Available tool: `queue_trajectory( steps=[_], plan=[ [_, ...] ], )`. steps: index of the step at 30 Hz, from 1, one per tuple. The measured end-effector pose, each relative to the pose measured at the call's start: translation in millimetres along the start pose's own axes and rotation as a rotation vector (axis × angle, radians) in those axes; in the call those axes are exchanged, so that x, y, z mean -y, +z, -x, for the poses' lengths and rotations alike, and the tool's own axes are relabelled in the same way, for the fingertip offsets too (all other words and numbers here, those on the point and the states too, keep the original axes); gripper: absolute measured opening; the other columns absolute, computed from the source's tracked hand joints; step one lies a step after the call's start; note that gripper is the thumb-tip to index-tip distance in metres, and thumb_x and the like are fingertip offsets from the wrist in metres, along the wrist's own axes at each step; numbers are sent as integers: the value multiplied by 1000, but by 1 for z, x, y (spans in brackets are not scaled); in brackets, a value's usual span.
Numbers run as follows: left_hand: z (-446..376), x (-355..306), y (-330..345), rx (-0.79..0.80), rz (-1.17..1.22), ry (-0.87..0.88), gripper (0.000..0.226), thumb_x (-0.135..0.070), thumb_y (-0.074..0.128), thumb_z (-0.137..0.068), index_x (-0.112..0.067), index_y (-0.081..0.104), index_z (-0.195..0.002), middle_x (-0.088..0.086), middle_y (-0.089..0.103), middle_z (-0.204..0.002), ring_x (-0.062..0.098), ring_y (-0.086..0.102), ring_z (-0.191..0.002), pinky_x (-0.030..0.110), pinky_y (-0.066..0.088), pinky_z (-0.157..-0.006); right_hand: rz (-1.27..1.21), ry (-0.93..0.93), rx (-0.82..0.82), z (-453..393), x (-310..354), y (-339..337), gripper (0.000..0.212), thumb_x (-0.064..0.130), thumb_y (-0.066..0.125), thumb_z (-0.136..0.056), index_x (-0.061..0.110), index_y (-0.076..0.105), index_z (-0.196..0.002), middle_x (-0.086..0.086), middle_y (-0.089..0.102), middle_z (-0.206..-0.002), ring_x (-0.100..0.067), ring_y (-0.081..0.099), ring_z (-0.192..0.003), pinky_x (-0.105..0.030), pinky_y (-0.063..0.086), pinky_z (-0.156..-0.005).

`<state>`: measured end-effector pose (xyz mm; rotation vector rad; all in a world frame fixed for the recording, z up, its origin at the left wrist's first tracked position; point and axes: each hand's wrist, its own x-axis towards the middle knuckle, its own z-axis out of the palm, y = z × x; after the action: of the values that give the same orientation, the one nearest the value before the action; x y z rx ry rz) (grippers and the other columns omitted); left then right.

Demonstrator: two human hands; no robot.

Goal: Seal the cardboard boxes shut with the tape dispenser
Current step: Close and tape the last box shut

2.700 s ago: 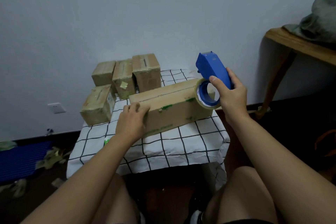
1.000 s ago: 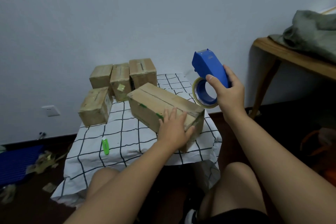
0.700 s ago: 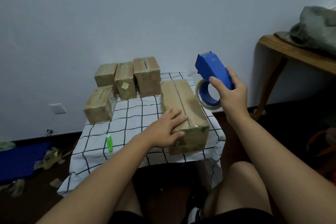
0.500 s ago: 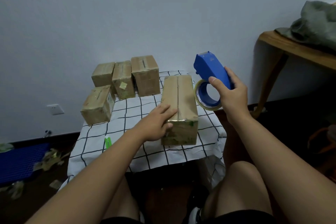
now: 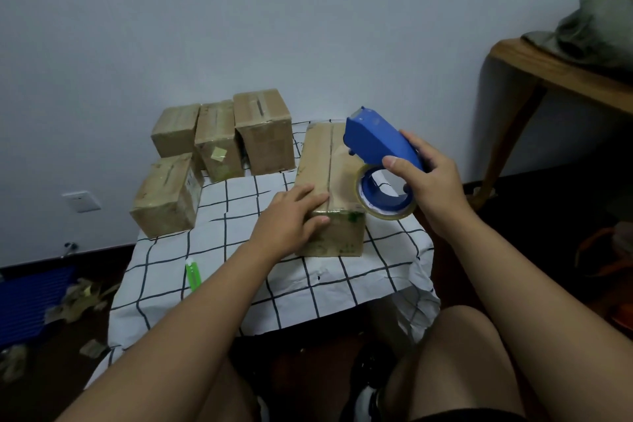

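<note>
Head view shows our left hand (image 5: 291, 216) lying flat, fingers straight, on the near end of the long cardboard box (image 5: 329, 188), palm pressing its top just left of the centre seam. That box stands lengthwise on the worktop (image 5: 239, 250), which is covered by a white cloth with a dark grid. Our right hand (image 5: 431, 178) grips the blue tape dispenser (image 5: 376, 144), fingers curled round its handle and thumb laid along the near side; the dispenser's nose points away from us above the far right part of the long box, and its tape roll (image 5: 383, 195) hangs just beside the box's right edge, under our thumb. Whether the nose touches the cardboard we cannot tell. Beyond our left hand, three smaller boxes (image 5: 219, 137) stand in a row against the wall, touching one another, and a fourth box (image 5: 168, 195) sits well to the left of that hand. A green utility knife (image 5: 192, 273) lies on the cloth beside our left forearm. Far to the right of our right hand, a wooden table (image 5: 548, 68) carries a grey-green bundle of cloth (image 5: 596, 31).
</note>
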<state>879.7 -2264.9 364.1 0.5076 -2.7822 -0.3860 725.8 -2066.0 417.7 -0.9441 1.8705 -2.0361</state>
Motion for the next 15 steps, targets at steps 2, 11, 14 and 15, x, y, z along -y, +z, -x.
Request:
queue_trajectory(
  steps=[2, 11, 14, 15],
  plan=[
    [3, 3, 4, -11, 61, -33, 56, -64, 55, -86, -43, 47, -138, -9, 36, -149, 24, 35, -129, 44, 41, -101, -7, 3, 16, 3, -4, 3, 64, 55, 80, -62, 45, 60, -122, 18, 64, -116, -1, 63, -93, -16, 50, -70],
    [8, -7, 8, -59, 197, -116, 52, -55, 58, -89, -42, 47, -138, -9, 33, -152, 23, 21, -137, 45, 21, -112, 31, 4, 125, 8, 3, 3, 55, 41, 79, -71, 45, 62, -123, 28, 68, -104, 2, 66, -87, -15, 50, -69],
    [9, -19, -12, -234, 513, -288, 34, -44, 50, -96, -29, 63, -124, -4, 49, -137, 22, 35, -131, 46, 33, -109, 23, -21, 187, 13, 9, 0, 60, 44, 79, -67, 41, 62, -125, 27, 69, -98, 3, 64, -77, -14, 50, -69],
    [9, -25, -22, -272, 708, -393, 36, -47, 46, -97, -23, 70, -111, -2, 60, -123, 21, 49, -119, 43, 43, -99, 22, -31, 204, 15, 10, -1, 61, 45, 78, -67, 40, 62, -126, 27, 69, -97, 3, 64, -76, -13, 49, -69]
  ],
)
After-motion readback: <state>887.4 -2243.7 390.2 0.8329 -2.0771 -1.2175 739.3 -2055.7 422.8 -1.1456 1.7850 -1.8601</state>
